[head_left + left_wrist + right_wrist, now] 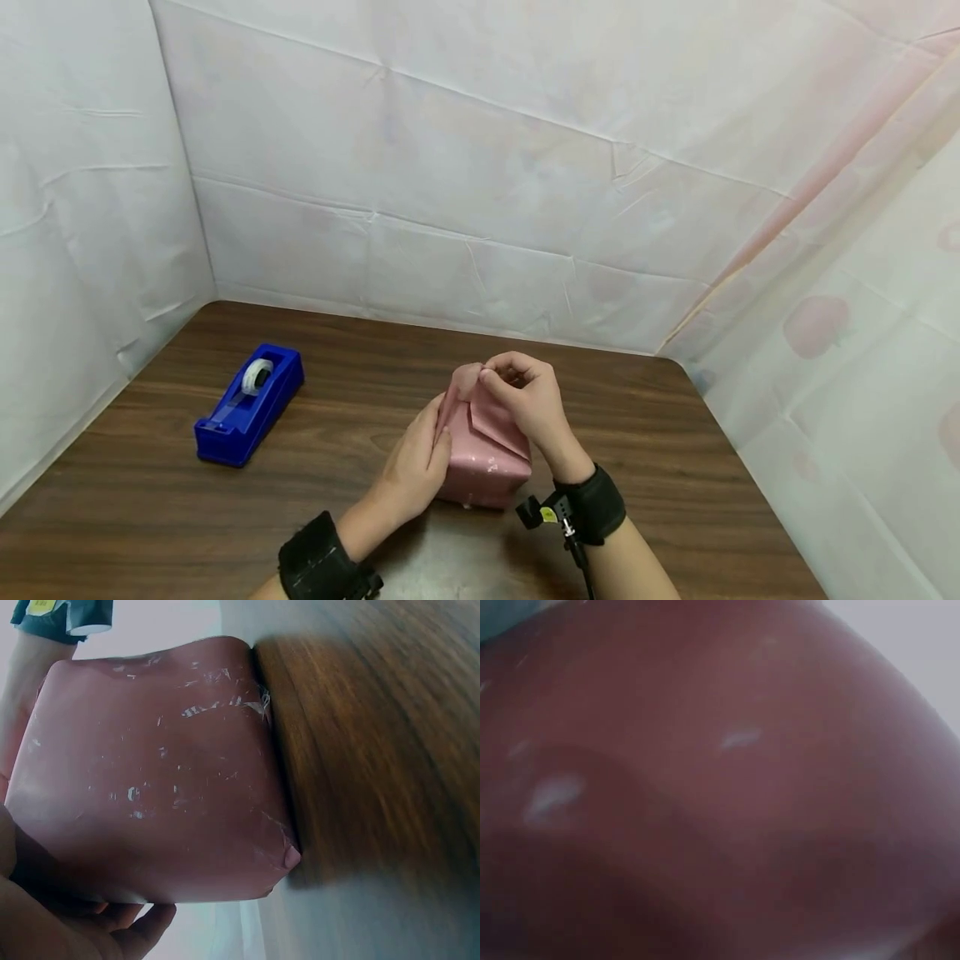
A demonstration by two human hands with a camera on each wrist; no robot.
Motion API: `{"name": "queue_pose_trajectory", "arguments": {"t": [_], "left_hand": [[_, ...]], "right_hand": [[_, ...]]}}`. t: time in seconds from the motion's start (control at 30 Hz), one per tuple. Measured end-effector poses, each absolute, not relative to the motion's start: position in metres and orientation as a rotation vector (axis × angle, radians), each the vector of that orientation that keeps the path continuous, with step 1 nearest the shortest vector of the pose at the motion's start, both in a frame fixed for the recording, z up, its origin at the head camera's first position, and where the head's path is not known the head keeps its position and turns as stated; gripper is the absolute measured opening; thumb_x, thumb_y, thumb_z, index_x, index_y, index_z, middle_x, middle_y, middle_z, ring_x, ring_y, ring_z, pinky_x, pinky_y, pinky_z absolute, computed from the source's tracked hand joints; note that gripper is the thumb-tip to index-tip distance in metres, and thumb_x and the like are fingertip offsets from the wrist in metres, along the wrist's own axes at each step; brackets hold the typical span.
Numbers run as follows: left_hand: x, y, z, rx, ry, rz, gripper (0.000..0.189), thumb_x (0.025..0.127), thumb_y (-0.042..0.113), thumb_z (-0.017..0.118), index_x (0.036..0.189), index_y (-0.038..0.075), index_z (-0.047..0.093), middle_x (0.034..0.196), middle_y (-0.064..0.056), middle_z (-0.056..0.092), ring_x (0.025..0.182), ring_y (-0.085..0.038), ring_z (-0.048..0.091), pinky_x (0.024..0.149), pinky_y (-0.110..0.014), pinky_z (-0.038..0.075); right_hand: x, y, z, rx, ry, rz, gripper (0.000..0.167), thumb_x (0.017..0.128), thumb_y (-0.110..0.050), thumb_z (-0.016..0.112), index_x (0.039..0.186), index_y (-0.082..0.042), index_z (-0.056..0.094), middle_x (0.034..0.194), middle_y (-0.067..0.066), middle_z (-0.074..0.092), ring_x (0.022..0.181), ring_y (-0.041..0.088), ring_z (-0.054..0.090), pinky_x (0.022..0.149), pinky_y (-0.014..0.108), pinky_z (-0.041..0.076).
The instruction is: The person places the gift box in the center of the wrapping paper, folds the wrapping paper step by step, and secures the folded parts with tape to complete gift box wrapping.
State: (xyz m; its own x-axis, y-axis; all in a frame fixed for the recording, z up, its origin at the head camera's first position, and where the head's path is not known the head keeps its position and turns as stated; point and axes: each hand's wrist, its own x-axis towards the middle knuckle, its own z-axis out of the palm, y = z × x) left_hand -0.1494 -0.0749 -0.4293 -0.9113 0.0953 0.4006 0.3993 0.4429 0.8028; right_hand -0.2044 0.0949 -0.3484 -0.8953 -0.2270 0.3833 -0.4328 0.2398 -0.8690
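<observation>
A boxy pink wrapped package (487,471) with shiny, scuffed sides stands on the table between the two hands. My left hand (415,458) grips its left side, the thumb toward me and the fingers behind. At the top, my right hand (528,396) pinches the edge of a raised pink flap (467,382) between thumb and fingers. The left wrist view has one scuffed side of the package (157,772) up close, with the left-hand fingers (142,930) curled along its edge. Blurred pink surface (742,787) fills most of the right wrist view.
A blue tape dispenser (251,408) with a roll of clear tape (257,377) sits to the left on the dark wooden table (637,400). White sheets (450,167) hang behind the table and at both sides. A cable (577,558) trails from the right wristband.
</observation>
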Motion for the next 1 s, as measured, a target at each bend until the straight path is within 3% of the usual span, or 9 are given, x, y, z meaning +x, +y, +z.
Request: {"name": "queue_pose_trajectory", "arguments": {"t": [0.13,0.33,0.5,0.7,0.9,1.0], "left_hand": [[-0.15,-0.074,-0.43,-0.428,-2.405,-1.456,0.047,0.098,0.01,0.046,0.143,0.003,0.039,0.14,-0.017,0.05,0.13,-0.028,0.048,0.104,-0.049,0.041],[-0.15,-0.072,-0.43,-0.42,-2.399,-1.448,0.046,0.099,0.012,0.047,0.144,0.004,0.039,0.139,-0.016,0.052,0.128,-0.028,0.05,0.101,-0.049,0.043],[-0.148,-0.073,-0.43,-0.402,-2.448,-1.406,0.054,0.1,0.019,0.048,0.149,0.001,0.03,0.146,-0.02,0.044,0.133,-0.034,0.044,0.105,-0.053,0.038],[-0.144,-0.081,-0.428,-0.389,-2.533,-1.263,0.063,0.101,0.027,0.048,0.153,0.005,0.019,0.15,-0.018,0.04,0.134,-0.034,0.044,0.105,-0.051,0.039],[-0.141,-0.089,-0.427,-0.473,-2.549,-1.183,0.066,0.103,0.037,0.041,0.155,0.011,0.011,0.155,-0.014,0.032,0.137,-0.035,0.04,0.106,-0.052,0.037],[-0.139,-0.095,-0.427,-0.542,-2.513,-1.206,0.06,0.105,0.032,0.034,0.155,0.012,0.01,0.157,-0.012,0.028,0.141,-0.033,0.034,0.11,-0.052,0.033]], "right_hand": [[-0.212,0.101,-0.359,0.631,-2.373,1.673,0.012,0.087,-0.015,0.072,0.096,-0.008,0.071,0.083,0.01,0.067,0.066,0.01,0.055,0.06,0.023,0.044],[-0.198,0.126,-0.368,0.684,-2.625,1.384,0.031,0.089,-0.025,0.07,0.117,-0.019,0.061,0.099,0.004,0.065,0.081,0.014,0.06,0.07,0.028,0.051],[-0.182,0.14,-0.383,0.661,-2.761,1.418,0.037,0.092,-0.024,0.065,0.126,-0.016,0.056,0.108,0.006,0.064,0.086,0.014,0.061,0.073,0.028,0.052],[-0.178,0.134,-0.395,0.611,-2.856,1.518,0.039,0.095,-0.027,0.059,0.131,-0.011,0.054,0.112,0.011,0.063,0.089,0.014,0.059,0.076,0.027,0.048],[-0.174,0.125,-0.395,0.536,-2.85,1.645,0.042,0.095,-0.028,0.059,0.133,-0.012,0.049,0.115,0.011,0.059,0.093,0.016,0.056,0.08,0.031,0.047],[-0.174,0.121,-0.395,0.514,-2.844,1.673,0.043,0.095,-0.028,0.06,0.133,-0.013,0.048,0.116,0.011,0.058,0.094,0.016,0.055,0.08,0.032,0.046]]}}
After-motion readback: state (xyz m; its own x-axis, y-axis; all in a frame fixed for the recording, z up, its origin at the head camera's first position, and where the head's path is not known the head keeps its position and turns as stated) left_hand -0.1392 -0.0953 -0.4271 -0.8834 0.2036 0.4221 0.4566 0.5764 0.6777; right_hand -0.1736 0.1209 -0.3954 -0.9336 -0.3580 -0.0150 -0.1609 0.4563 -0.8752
